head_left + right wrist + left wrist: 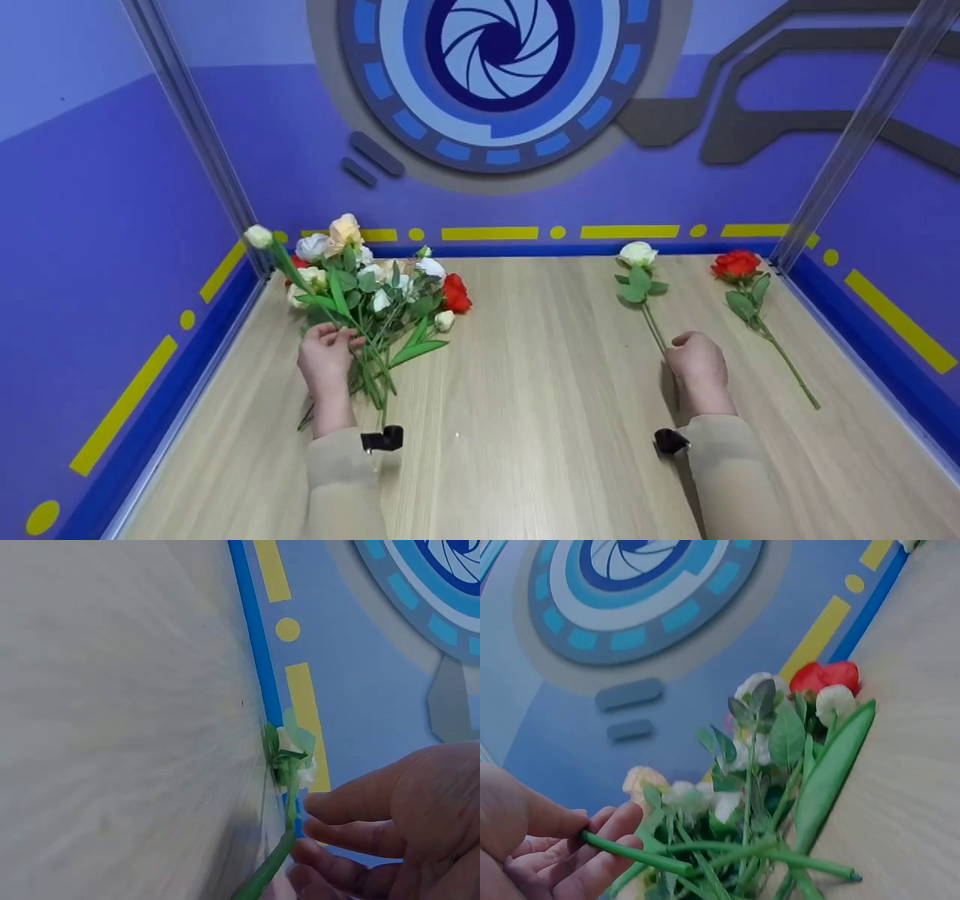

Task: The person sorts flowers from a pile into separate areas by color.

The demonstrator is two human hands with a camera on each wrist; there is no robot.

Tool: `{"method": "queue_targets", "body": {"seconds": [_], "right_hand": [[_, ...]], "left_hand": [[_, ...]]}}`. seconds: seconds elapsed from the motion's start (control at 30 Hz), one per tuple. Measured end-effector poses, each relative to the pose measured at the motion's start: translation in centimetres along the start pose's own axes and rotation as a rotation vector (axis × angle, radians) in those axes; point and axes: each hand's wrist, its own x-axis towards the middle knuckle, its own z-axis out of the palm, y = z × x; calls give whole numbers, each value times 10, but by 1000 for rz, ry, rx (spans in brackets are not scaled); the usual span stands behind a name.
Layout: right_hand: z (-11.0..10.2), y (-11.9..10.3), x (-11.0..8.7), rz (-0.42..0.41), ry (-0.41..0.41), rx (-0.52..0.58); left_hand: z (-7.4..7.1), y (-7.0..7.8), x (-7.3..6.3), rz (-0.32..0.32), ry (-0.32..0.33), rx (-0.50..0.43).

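Note:
On the left, my left hand (326, 360) pinches a green flower stem (641, 855) between thumb and fingers. It is beside a heap of artificial flowers (367, 281), with white, peach and red blooms and crossing stems. A white tulip bud (259, 237) sticks up at the heap's far left. To the right, my right hand (699, 366) is low over the stem of a white rose (637, 255), whose bloom points toward the back wall. Its fingers are loosely bent, with fingertips (319, 804) right beside that stem (274, 864) in the right wrist view.
A single red rose (736, 264) lies right of my right hand, its stem slanting toward the front right. The wooden table (525, 420) is bounded by blue panels (525, 210) at the back and both sides, with metal posts (847, 142) in the corners.

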Motion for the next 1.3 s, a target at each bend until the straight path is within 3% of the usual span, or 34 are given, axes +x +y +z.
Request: {"method": "queue_targets", "body": {"seconds": [0.1,0.27,0.5,0.63,0.73,0.9,1.1,1.2,1.3], "right_hand": [[2,-9,-1,-15,57,13],[8,-28,-6,-89,114,70],[24,-58,-17,-216,87,133],[43,-76,-26,-310,76,199],[58,-91,-36,-338,5,302],[82,-112,-59,-386,-181,456],[110,-129,-83,-455,-377,565],[120,-134,-91,-430,-421,626],[126,-136,-95,-401,-394,676]], "left_hand": [[8,7,-5,33,-41,-43],[26,15,-14,24,-138,-82],[56,21,-29,21,-251,-128],[72,21,-40,-6,-347,-214],[84,19,-49,-6,-420,-258],[106,17,-68,22,-527,-241],[129,8,-90,52,-624,-207],[139,3,-98,47,-642,-203],[147,-1,-105,64,-644,-198]]}}
